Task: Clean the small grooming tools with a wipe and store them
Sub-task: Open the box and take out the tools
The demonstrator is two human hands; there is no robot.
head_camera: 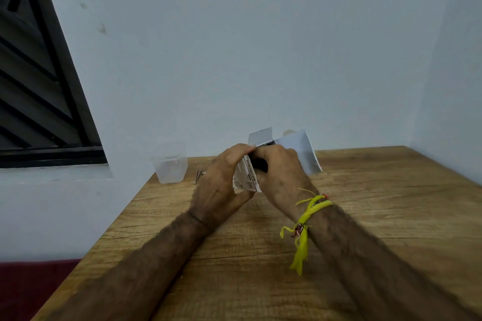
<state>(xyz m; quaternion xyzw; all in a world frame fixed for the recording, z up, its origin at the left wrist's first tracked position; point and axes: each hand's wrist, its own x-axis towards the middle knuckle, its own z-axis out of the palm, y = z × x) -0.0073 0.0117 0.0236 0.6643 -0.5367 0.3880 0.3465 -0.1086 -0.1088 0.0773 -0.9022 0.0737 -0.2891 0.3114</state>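
Note:
Both hands hold a small white box (247,177) with black print above the middle of the wooden table (365,216). My left hand (221,180) grips its left side, thumb under it. My right hand (281,172) is curled round its right side, and a dark thing shows between the fingers at the box's open top. A white flap (260,135) stands up from the box. Metal tweezers (198,173) lie on the table at the back left, left of my left hand, beside a clear plastic container (170,167).
A white sheet or lid (300,151) stands tilted behind my right hand. Pale walls close the table at the back and right. The table's left edge drops to a dark red floor (31,289). A black window grille (39,86) is at the left.

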